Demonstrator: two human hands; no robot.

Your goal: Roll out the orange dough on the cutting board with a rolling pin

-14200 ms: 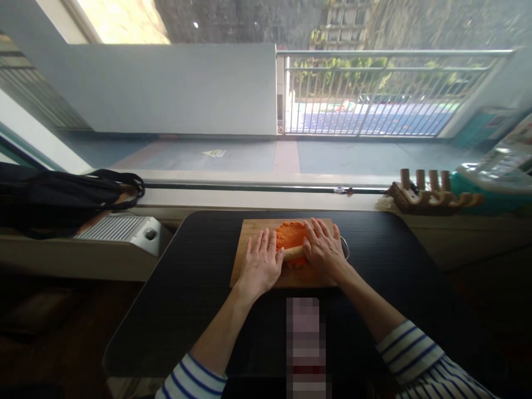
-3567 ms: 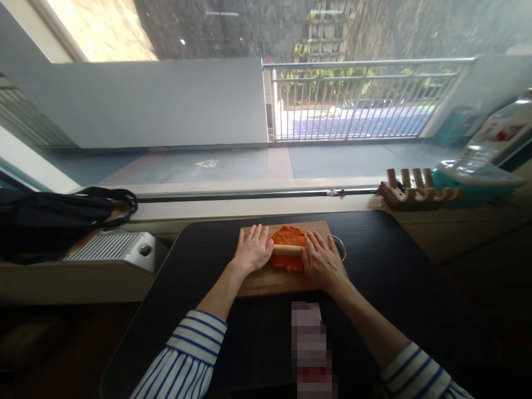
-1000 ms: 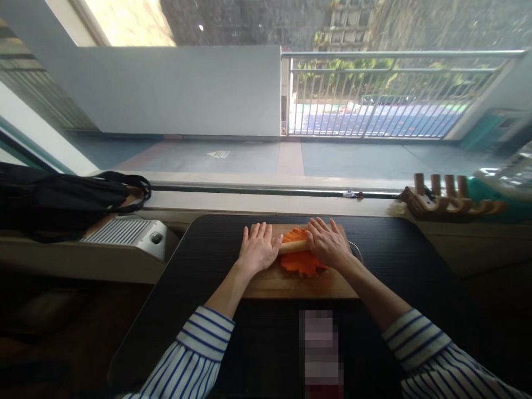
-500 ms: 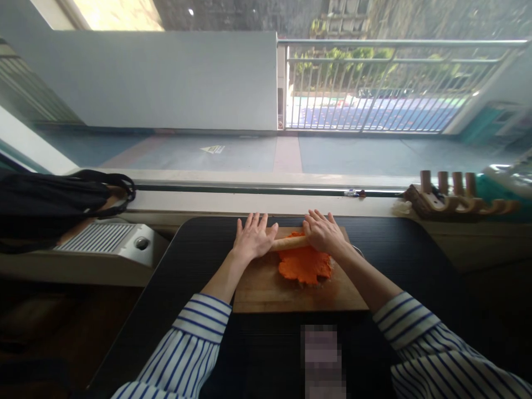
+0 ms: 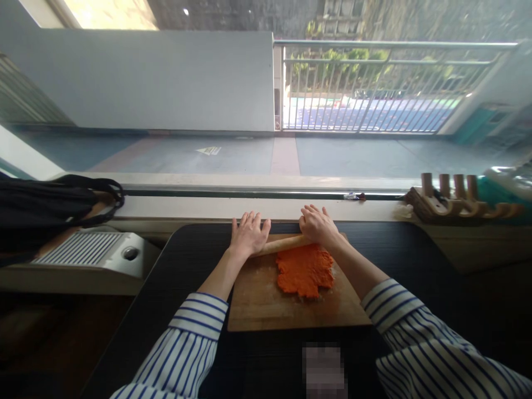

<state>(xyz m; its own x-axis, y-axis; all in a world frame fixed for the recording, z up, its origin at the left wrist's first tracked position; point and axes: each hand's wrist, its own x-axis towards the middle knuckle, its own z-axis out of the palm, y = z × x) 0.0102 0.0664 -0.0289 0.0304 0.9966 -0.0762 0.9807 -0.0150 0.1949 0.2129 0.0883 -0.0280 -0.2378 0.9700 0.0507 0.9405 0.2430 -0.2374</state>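
A flattened sheet of orange dough with ragged edges lies on a wooden board. Across its far edge runs a pale wooden rolling pin, tilted slightly up to the right. My left hand rests its palm on the pin's left end, fingers spread and pointing away from me. Over the right end sits my right hand, its fingers partly bent round the pin and hiding that end.
The board lies on a black table by a window sill. A black bag hangs at left above a white slatted unit. A wooden rack with pegs stands at right. Near me is a blurred-out patch.
The pin has shifted left and now lies at the dough's far edge, baring more dough. Both hands moved with it; the right fingers look more bent. The view has tilted slightly.
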